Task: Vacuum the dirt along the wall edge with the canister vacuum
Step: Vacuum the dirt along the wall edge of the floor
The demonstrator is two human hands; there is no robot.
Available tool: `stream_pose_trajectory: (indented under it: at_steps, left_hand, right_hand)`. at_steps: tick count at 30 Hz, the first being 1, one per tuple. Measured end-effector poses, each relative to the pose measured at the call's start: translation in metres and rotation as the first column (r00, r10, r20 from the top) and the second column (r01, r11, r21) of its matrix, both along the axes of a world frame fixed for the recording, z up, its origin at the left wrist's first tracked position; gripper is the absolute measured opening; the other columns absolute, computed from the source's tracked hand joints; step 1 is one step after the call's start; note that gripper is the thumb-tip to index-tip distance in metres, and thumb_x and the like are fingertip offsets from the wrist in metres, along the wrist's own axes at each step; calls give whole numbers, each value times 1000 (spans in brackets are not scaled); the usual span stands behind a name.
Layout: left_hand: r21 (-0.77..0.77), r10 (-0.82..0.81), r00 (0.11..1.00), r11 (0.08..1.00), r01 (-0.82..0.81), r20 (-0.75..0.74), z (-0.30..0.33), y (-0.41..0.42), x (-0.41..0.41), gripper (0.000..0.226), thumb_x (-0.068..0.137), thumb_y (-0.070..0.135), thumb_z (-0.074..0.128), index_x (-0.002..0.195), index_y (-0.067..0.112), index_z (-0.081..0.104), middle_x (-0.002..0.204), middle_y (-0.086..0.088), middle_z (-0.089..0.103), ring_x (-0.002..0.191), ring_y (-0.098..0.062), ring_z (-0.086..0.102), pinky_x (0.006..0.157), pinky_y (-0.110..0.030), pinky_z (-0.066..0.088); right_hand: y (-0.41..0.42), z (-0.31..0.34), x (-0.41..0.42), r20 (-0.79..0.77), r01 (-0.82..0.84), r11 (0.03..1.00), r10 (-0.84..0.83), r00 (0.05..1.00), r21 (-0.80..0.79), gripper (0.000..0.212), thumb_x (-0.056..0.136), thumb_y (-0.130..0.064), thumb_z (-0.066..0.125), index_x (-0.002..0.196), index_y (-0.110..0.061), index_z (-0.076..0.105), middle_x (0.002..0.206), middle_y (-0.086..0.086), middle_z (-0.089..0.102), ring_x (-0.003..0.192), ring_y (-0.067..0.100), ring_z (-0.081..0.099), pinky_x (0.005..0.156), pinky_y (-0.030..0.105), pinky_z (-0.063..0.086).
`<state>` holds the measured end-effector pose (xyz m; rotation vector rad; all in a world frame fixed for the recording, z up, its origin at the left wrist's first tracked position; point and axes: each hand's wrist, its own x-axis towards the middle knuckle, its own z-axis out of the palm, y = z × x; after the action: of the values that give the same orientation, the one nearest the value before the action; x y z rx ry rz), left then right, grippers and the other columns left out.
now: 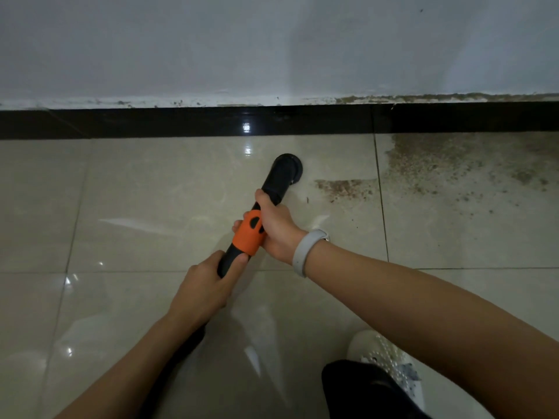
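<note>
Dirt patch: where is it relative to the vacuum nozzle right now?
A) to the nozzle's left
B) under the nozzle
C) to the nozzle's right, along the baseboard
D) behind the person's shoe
C: the brown dirt patch spreads over the tiles right of the black nozzle, up to the dark baseboard; the tile left of the nozzle looks clean.

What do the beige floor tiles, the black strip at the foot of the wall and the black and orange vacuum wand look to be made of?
Beige floor tiles: likely glazed ceramic or polished stone; glossy, mirroring lights, with thin grout lines. Black strip at the wall's foot: probably polished tile too; it reflects a light spot. Black and orange vacuum wand: apparently moulded plastic, matte orange sleeve, smooth black tube.
</note>
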<state>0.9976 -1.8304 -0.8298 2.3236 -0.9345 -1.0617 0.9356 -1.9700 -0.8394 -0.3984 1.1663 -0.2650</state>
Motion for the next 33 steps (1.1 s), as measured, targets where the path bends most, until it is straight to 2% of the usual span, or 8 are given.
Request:
stream_pose_trajectory:
  at_steps: [3, 6, 9, 14, 18, 23, 29, 33]
  left_hand:
    - [16, -25, 998, 1000, 26, -61, 1, 13, -1, 44, 87, 52, 51, 71, 11, 50, 52, -4, 56, 38, -10, 51, 46, -28, 45]
    - [55, -64, 995, 996, 68, -77, 5, 28, -2, 49, 82, 60, 47, 74, 12, 52, 54, -4, 57, 41, -12, 52, 50, -32, 46]
    - [94, -104, 993, 990, 108, -55, 6, 39, -4, 42, 85, 54, 51, 78, 13, 55, 60, -7, 59, 50, -19, 55, 57, -42, 48]
    - [104, -118, 988, 986, 127, -96, 6, 44, -13, 38, 87, 51, 53, 80, 13, 55, 62, -9, 59, 51, -18, 52, 58, -45, 48]
    - [68, -28, 998, 997, 32, -57, 6, 26, -15, 42, 84, 53, 53, 74, 12, 54, 57, -7, 58, 49, -20, 55, 60, -45, 50]
    - [12, 60, 998, 998, -60, 14, 3, -9, -17, 50, 81, 60, 50, 73, 11, 53, 61, -11, 61, 57, -29, 61, 63, -45, 52]
    - [70, -23, 998, 997, 28, -66, 7, 5, -28, 50, 79, 61, 51, 72, 12, 51, 58, -9, 58, 54, -29, 58, 60, -46, 51]
    - [88, -82, 991, 992, 91, -102, 5, 17, -39, 40, 83, 54, 56, 67, 18, 49, 53, 1, 52, 47, -18, 51, 52, -37, 44]
  right_hand:
    - [14, 1, -9, -31, -38, 999, 39, 999, 16, 22, 96, -29, 50, 90, -9, 42, 66, 9, 53, 48, 22, 60, 59, 37, 56]
    - [28, 2, -19, -58, -56, 997, 59, 997, 60, 22, 96, -29, 50, 90, -9, 44, 72, 10, 57, 59, 26, 62, 73, 44, 55]
    - [41, 0, -28, -61, -46, 995, 52, 997, 90, 22, 97, -29, 49, 88, -9, 43, 72, 11, 58, 61, 26, 63, 72, 43, 55]
    - [49, -2, -39, -110, -3, 997, 11, 994, 75, 23, 97, -31, 48, 88, -10, 44, 72, 10, 59, 61, 25, 63, 66, 40, 55]
    - [31, -5, -29, -168, -40, 999, 38, 985, -4, 24, 96, -31, 49, 91, -9, 46, 77, 11, 58, 80, 32, 62, 86, 51, 53]
    - [-7, -3, -13, -142, -28, 997, 18, 990, -72, 24, 94, -30, 53, 85, -8, 47, 62, 9, 56, 50, 22, 58, 68, 42, 55]
    - [13, -2, -39, -174, 12, 1000, -11, 985, 3, 26, 95, -33, 52, 85, -10, 47, 74, 11, 58, 69, 29, 62, 84, 49, 53]
    - [26, 4, -62, -180, 97, 992, -83, 980, 75, 26, 96, -32, 51, 86, -9, 46, 75, 11, 57, 65, 27, 60, 79, 46, 54]
